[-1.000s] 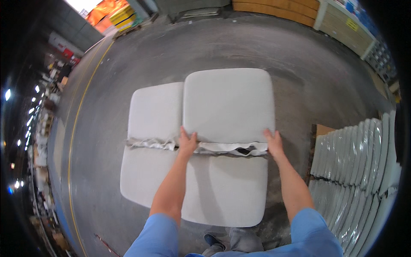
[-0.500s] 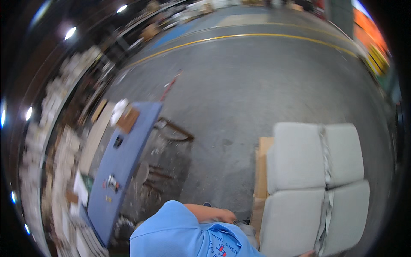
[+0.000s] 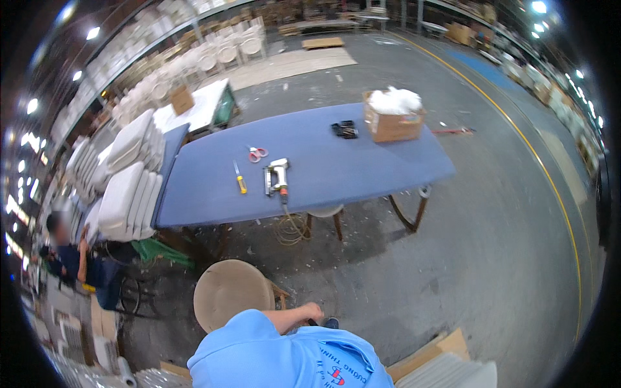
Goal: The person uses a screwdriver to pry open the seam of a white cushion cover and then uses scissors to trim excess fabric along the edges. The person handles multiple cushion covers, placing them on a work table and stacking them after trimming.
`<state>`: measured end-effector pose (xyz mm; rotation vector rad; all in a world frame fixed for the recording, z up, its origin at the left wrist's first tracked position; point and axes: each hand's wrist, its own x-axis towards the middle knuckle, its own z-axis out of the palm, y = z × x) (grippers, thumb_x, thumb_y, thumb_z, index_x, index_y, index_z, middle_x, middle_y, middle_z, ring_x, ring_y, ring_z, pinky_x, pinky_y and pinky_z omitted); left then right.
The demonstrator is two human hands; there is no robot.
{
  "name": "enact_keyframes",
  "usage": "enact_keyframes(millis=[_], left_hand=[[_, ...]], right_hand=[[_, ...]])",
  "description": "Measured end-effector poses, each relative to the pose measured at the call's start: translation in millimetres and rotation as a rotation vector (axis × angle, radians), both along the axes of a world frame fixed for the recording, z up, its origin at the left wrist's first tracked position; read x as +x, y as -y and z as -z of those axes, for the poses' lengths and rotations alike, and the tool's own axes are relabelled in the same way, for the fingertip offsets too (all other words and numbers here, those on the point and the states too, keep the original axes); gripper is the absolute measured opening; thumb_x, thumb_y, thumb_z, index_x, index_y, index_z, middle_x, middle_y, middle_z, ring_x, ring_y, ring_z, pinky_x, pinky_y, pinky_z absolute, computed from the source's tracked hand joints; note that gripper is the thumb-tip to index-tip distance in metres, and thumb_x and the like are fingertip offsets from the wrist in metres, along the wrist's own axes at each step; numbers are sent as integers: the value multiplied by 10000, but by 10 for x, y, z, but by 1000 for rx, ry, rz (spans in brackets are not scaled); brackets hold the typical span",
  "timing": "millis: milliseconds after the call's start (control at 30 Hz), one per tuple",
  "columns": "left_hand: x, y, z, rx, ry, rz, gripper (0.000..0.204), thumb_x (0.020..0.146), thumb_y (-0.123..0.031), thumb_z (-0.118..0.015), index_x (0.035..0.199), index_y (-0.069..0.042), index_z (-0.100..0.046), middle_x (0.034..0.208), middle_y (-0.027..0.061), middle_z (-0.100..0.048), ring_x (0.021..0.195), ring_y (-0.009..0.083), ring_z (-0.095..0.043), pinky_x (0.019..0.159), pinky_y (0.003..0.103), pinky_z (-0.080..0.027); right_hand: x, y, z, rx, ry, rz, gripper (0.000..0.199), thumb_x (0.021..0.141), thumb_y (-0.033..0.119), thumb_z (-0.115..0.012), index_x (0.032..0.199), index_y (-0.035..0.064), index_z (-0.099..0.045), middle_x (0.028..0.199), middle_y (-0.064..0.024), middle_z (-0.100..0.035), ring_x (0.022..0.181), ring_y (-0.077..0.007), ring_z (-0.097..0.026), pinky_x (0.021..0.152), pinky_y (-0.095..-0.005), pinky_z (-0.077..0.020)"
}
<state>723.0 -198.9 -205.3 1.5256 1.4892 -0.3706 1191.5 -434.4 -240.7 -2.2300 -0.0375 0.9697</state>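
My left hand (image 3: pixel 310 312) is held low in front of my body, its fingers curled closed; whatever may be in them is hidden. A round stool with a beige padded seat (image 3: pixel 233 296) stands just left of that hand. My right hand is out of the picture. Beyond the stool is a long table with a blue cover (image 3: pixel 349 171). On it lie a silver staple gun (image 3: pixel 278 174) with a hose, a yellow-handled screwdriver (image 3: pixel 240 180), red-handled scissors (image 3: pixel 257 154) and a small black bundle (image 3: pixel 345 129).
A cardboard box (image 3: pixel 394 126) of white material sits at the table's right end. Stacked pale cushions (image 3: pixel 129 200) stand at the left, where another person (image 3: pixel 97 262) works. Coiled hose (image 3: pixel 291 229) hangs below the table. Pale cushions (image 3: pixel 453 373) lie at the lower right.
My view has swung left: the blue table now spans the middle, and the strapped pale cushions have slid to the lower right edge. The fingertips low among those cushions have left the picture.
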Motion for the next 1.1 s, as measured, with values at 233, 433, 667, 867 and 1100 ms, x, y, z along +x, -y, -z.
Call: enact_keyframes(millis=[233,433,667,867,1100], left_hand=[[-1022,-245,49,-142,368,-608,459,969,-424,-652,1297,-111,-724,1235,159,-751,1067,326,-746,909,463,-580],[-2256,-285,-155,193,107,-1230,465,988,-403,-645,1338,-102,-696,1279,141,-739,1194,316,-696,1039,441,-532],[-2879,-386,-384,214,286,-1933,376,1034,-373,-628,1299,-112,-682,1117,75,-721,917,167,-686,797,321,-549],[-3254,-887,-592,400,567,-1929,478,1058,-393,-628,1433,-101,-585,1238,56,-698,957,161,-692,843,343,-561],[-5155,-905,-1012,845,141,-1941,435,989,-275,-717,1325,-4,-658,1113,66,-733,936,179,-687,832,341,-556]], right_hand=[[-232,-2287,-47,-100,-87,-366,345,1038,367,-648,1110,30,-649,911,-127,-673,701,-257,-664,586,-388,-553],[-1694,-4879,190,245,-111,-761,250,1040,291,-649,1011,44,-626,737,-42,-589,530,-152,-544,465,-309,-455],[-5144,-6879,286,499,15,-1577,312,1013,321,-689,1088,20,-718,858,-114,-710,670,-172,-675,565,-330,-520],[-6715,-7053,7,368,359,-1718,557,917,510,-752,1098,-13,-691,1022,-217,-751,985,-370,-730,881,-468,-551],[-6861,-7113,14,374,378,-1612,463,843,408,-806,977,-10,-658,921,-199,-720,874,-390,-697,811,-495,-532]])
